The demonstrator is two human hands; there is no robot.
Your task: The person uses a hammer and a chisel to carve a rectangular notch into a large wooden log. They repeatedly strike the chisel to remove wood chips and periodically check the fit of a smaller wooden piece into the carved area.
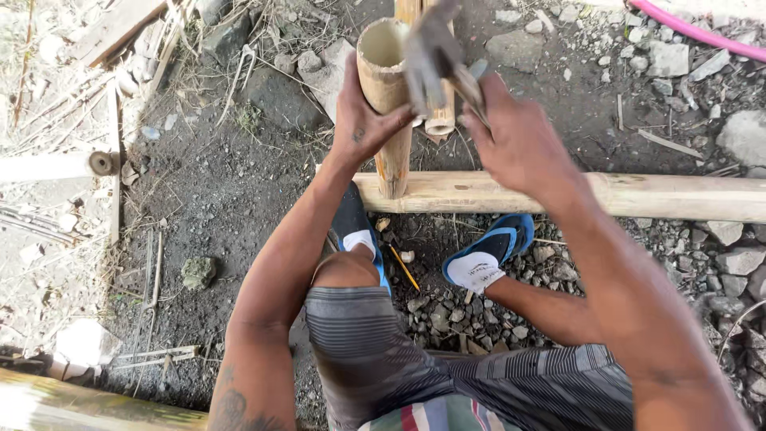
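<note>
An upright hollow bamboo post [384, 88] stands against a horizontal bamboo pole [638, 196] lying across the ground. My left hand [363, 120] wraps around the upright post just below its open top. My right hand [515, 136] grips the handle of a grey metal blade tool [431, 56], blurred, raised beside the post's rim. A second thinner bamboo piece [440, 120] stands right behind the post. My feet, in white socks and blue sandals [487, 255], rest on gravel under the horizontal pole.
A pink hose [702, 33] runs across the top right. Stones and gravel [718, 247] cover the right side. Dry sticks and wood scraps [120, 32] lie at top left. Another bamboo pole [64, 403] crosses the bottom left corner. A pencil [404, 267] lies between my feet.
</note>
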